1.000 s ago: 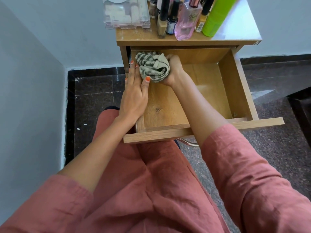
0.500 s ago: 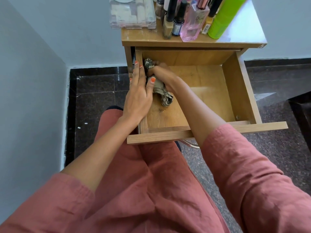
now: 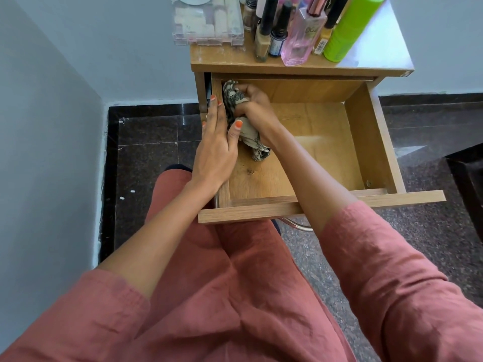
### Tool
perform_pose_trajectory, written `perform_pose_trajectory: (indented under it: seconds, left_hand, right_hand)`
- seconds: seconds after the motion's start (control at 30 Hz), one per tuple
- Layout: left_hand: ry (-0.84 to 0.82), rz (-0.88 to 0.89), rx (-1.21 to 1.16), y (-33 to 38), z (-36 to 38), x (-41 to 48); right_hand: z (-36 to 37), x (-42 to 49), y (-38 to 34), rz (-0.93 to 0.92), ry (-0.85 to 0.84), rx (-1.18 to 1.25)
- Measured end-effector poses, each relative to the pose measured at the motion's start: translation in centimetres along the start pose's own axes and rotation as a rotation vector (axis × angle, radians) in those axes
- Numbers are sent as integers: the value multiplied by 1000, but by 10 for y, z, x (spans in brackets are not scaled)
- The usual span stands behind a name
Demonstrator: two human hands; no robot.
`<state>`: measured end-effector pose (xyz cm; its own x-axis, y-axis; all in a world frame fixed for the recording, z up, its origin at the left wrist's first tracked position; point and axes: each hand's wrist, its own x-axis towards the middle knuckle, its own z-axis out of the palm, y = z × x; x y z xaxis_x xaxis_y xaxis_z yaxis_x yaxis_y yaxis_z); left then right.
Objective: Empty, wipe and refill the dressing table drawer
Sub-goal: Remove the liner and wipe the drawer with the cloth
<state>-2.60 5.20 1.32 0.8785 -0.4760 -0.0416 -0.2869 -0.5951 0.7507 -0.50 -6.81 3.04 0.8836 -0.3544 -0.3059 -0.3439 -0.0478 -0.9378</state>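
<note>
left hand [image 3: 214, 152]: lies on the left wall of the drawer [image 3: 366, 131], fingers [image 3: 215, 111] straight and together along the rim. The thumb reaches inside, touching the cloth. It seems to steady the drawer and grips nothing.
cloth [image 3: 234, 96]: a bunched, patterned rag in the far left corner of the drawer, pressed against the left wall. One loose end trails toward the near side on the drawer floor.
right hand [image 3: 254, 108]: inside the drawer, fingers curled tight round the cloth and pushing it into that corner.
drawer floor: bare wood from the cloth across to the right wall. Only the cloth and the hand show inside.
bench [image 3: 222, 61]: behind the open drawer, it carries a clear box [image 3: 206, 22] at the left. To its right stand small bottles [image 3: 277, 37], a pink bottle [image 3: 300, 40] and a green can [image 3: 347, 30].
done: emptying looks finished, since nothing stored shows in the drawer.
in hand: wiping, at the far left corner.
left: I cannot tell how much of the floor and walls is already wiped. After that, the things must go back in; those on the bench are probably the contents. Then the drawer has to be closed. Roughly the middle of the job.
</note>
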Motion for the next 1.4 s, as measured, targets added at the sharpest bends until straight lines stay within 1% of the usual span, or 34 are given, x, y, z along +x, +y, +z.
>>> perform_pose_trajectory:
  seconds: [0.13,0.23,0.3,0.4,0.47,0.53,0.6,0.63,0.7,0.73,0.8,0.83,0.9,0.97,1.0,1.03,1.1,1.17,1.2,1.3,1.33,1.4]
  left_hand:
    - [2,4,5,1,-1,0]
    - [-1,1,6,1,-1,-1]
    - [-3,6,4,0,-1,-1]
    - [-5,10,9,0,-2,-1]
    - [-4,5,11,0,-1,-1]
    - [-1,-4,13,0,-1,-1]
    - [-1,-10,16,1,0,-1]
    - [-1,-12,19,1,0,-2]
    - [-4,-18,21,2,0,-2]
    - [-6,-20,19,2,0,-2]
    - [-12,-21,13,1,0,-1]
    - [-13,-20,16,1,0,-2]
    - [-12,-17,23,-1,0,-1]
    - [-12,-15,23,-2,0,-1]
    - [-11,-14,22,-1,0,-1]
    - [-11,-13,22,-2,1,0]
    - [-10,-11,21,-2,1,0]
    - [-9,-11,19,-2,1,-1]
    - [-9,-12,20,-1,0,-1]
    - [-4,-17,30,0,-1,-2]
    - [-4,-21,32,1,-1,-2]
    - [-7,-25,37,2,-2,-2]
  right_hand:
    - [-5,-4,1,-67,-32,-12]
    - [-10,-6,-2,-77,-67,-15]
    - [-17,-9,-5,-74,-117,-119]
    - [-37,-14,-1,-80,-178,-514]
    - [-54,-17,6,-140,-154,-901]
    - [-71,-21,8,-160,-110,-1295]
    - [-92,-26,9,-188,-49,-1576]
    - [-102,-28,11,-213,-17,-1665]
    - [-115,-31,22,-211,25,-1734]
    - [-116,-32,31,-175,-10,-1730]
    - [-114,-40,51,-85,-164,-1718]
    - [-113,-46,58,-83,-234,-1731]
    - [-120,-56,61,-176,-301,-1775]
    - [-133,-57,54,-321,-313,-1826]
    - [-140,-54,48,-366,-319,-1880]
    - [-149,-47,44,-384,-336,-1972]
    - [-162,-34,32,-411,-352,-2307]
    - [-166,-28,16,-419,-308,-2657]
    - [-165,-28,10,-415,-300,-2779]
    - [-158,-27,11,-423,-313,-3005]
    - [-152,-30,13,-359,-329,-3064]
    - [-143,-36,20,-220,-341,-3083]
